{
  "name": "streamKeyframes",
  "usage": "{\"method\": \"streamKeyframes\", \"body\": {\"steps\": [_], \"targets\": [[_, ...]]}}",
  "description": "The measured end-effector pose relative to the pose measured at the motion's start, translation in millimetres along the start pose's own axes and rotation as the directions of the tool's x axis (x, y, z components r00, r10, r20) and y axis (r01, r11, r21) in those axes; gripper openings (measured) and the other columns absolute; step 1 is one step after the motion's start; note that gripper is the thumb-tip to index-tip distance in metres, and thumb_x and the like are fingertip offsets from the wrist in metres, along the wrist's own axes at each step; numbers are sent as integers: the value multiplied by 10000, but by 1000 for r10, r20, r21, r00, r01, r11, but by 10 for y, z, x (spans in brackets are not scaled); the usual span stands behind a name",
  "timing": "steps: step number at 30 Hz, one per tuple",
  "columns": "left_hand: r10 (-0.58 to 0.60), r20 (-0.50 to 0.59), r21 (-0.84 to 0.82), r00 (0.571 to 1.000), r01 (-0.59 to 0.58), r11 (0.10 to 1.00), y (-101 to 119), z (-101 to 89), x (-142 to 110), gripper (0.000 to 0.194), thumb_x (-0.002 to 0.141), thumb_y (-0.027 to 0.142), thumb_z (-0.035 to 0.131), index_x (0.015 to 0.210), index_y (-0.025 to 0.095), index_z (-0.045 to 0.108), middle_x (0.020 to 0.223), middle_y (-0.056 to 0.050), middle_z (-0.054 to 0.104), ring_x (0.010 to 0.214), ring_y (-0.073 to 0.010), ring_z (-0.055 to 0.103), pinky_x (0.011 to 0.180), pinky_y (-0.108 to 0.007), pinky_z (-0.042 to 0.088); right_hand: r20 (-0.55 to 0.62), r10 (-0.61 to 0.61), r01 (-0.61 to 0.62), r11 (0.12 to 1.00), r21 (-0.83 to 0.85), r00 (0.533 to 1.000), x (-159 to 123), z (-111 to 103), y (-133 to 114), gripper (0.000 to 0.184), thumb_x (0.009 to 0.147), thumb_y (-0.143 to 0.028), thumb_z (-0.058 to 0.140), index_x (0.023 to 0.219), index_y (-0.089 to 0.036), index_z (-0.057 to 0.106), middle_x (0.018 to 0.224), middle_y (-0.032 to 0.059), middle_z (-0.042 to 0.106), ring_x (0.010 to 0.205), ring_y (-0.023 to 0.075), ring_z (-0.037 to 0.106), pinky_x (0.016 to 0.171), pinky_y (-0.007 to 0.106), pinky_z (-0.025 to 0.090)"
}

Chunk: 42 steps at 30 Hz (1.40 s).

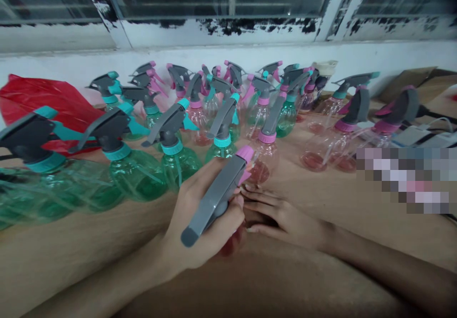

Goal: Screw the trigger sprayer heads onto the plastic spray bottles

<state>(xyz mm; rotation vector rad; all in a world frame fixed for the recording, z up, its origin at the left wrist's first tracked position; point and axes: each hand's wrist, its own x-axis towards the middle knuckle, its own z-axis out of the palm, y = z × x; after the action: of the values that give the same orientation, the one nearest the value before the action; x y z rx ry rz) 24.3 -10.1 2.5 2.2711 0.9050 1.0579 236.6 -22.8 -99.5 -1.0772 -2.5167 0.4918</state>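
Note:
My left hand (210, 244) is wrapped round the neck of a spray bottle, just below its grey trigger head (217, 196) with a pink nozzle and pink trigger. Low on the same bottle, a reddish clear body (233, 243) shows beneath my fingers; most of it is hidden. My right hand (294, 223) reaches in from the right, its fingers and thumb closed about the side of that body. Just beyond stands another pink-collared spray bottle (262, 163). Close by on the left is a green spray bottle (180, 163) with a teal collar.
Rows of green and pink spray bottles line the tabletop (303, 189), several green ones (137, 177) at left and pink ones (317, 149) at right. A red plastic bag (43, 99) lies far left. Brown cardboard (403, 87) and a white device with cables (424, 134) sit at right.

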Motion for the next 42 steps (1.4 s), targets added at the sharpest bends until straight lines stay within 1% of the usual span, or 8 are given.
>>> {"method": "streamKeyframes", "body": {"steps": [4, 14, 21, 26, 31, 34, 37, 42], "targets": [[-15, -11, 48, 1000, 15, 999, -22, 13, -42, 111, 800, 157, 492, 842, 257, 514, 792, 15, 560, 758, -173, 603, 678, -292, 500, 5, 0, 0, 1000, 2, 1000, -2, -5, -1, 533, 900, -478, 479, 1365, -222, 423, 1467, 70, 370, 1369, 214, 287, 1117, 459, 273], [-38, -37, 56, 999, 40, 998, -13, 31, -30, 115, 756, 140, 500, 799, 247, 493, 763, 20, 559, 655, -156, 579, 624, -275, 478, -33, -23, 23, 1000, -13, 999, -4, 14, -8, 541, 894, -480, 491, 1360, -211, 429, 1449, 90, 396, 1365, 215, 295, 1115, 459, 279], [-49, -82, 46, 995, 53, 998, -21, 63, 3, 73, 751, 176, 529, 742, 230, 480, 680, 37, 518, 558, -124, 527, 534, -243, 459, -192, -62, 95, 982, 165, 979, -30, -107, -92, 424, 900, -365, 536, 1302, -240, 480, 1325, 55, 547, 1230, 179, 491, 1030, 377, 417], [-57, -91, 33, 994, 60, 998, 62, 146, 66, 53, 749, 210, 537, 755, 221, 486, 675, 30, 540, 553, -130, 547, 563, -269, 486, -238, 12, 40, 976, 213, 971, -63, -300, -309, 622, 773, -487, 659, 1306, -244, 448, 1240, 67, 596, 1107, 206, 581, 935, 358, 483], [-81, -96, -59, 992, 76, 995, 179, 388, 126, 170, 776, 198, 569, 942, 220, 539, 871, -15, 616, 737, -171, 622, 708, -323, 526, -235, 105, -60, 980, 190, 966, -158, -376, -482, 963, 607, -636, 711, 1378, -218, 312, 1313, 120, 516, 1174, 295, 517, 967, 450, 443], [-74, -62, -147, 995, 65, 987, 255, 592, 186, 289, 802, 223, 587, 1086, 235, 531, 1041, -49, 623, 893, -208, 633, 808, -372, 533, -246, 192, -136, 965, 226, 950, -272, -408, -522, 868, 601, -643, 711, 1285, -210, 397, 1192, 103, 583, 1049, 283, 582, 871, 436, 501], [-71, -5, -220, 997, 68, 973, 344, 795, 271, 367, 817, 254, 597, 1168, 227, 491, 1106, -71, 605, 1005, -227, 605, 898, -408, 507, -331, 251, -183, 957, 223, 910, -398, -461, -514, 654, 704, -576, 672, 1203, -219, 446, 1143, 101, 601, 1007, 274, 597, 814, 416, 523], [-99, 56, -324, 993, 112, 940, 465, 1039, 448, 437, 758, 252, 661, 1151, 209, 476, 1116, -76, 581, 789, -174, 644, 755, -349, 555, -425, 254, -205, 966, 159, 869, -568, -581, -406, 400, 807, -454, 609, 1130, -245, 499, 1100, 91, 618, 973, 263, 611, 736, 382, 540]]}}
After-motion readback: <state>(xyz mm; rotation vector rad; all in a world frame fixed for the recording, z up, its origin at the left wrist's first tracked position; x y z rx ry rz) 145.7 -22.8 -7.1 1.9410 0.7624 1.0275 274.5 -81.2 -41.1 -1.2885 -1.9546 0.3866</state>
